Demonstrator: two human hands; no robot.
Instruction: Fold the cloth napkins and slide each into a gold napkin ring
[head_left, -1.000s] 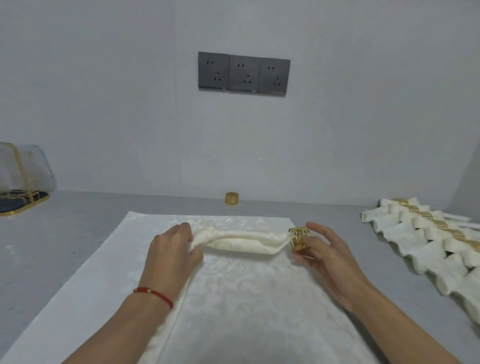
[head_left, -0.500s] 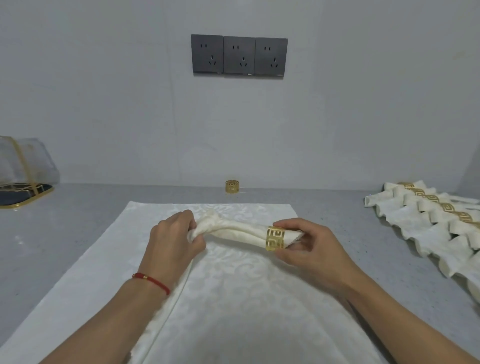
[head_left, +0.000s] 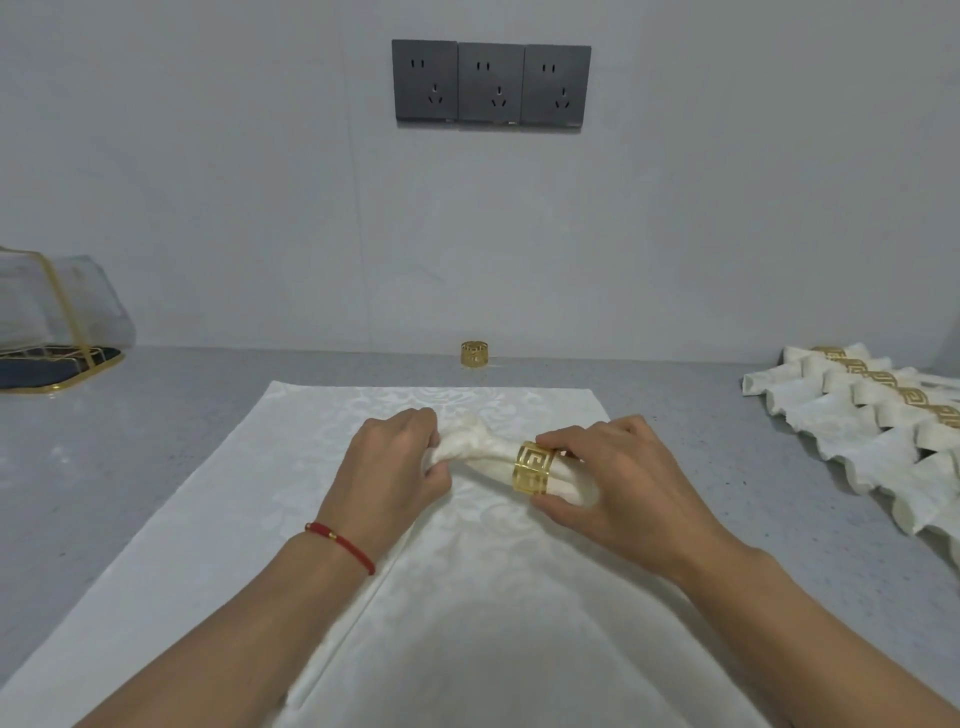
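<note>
A rolled white cloth napkin (head_left: 480, 457) lies across the middle of a flat white cloth (head_left: 322, 519). My left hand (head_left: 389, 467) grips the napkin's left end. A gold napkin ring (head_left: 535, 466) with a key pattern sits around the napkin near its right end, pinched by the fingers of my right hand (head_left: 618, 483). A short napkin tip sticks out to the right of the ring, under my right palm. A second gold ring (head_left: 476, 354) stands alone by the wall, behind the cloth.
A row of several finished napkins in gold rings (head_left: 872, 410) lies on the grey table (head_left: 130, 447) at the right. A clear cover with gold trim on a dark tray (head_left: 52, 332) stands at the far left. Three dark wall sockets (head_left: 491, 83) are above.
My right hand brought the gold ring from the napkin's right tip onto the roll and slid it leftward. My left hand kept its grip on the left end.
</note>
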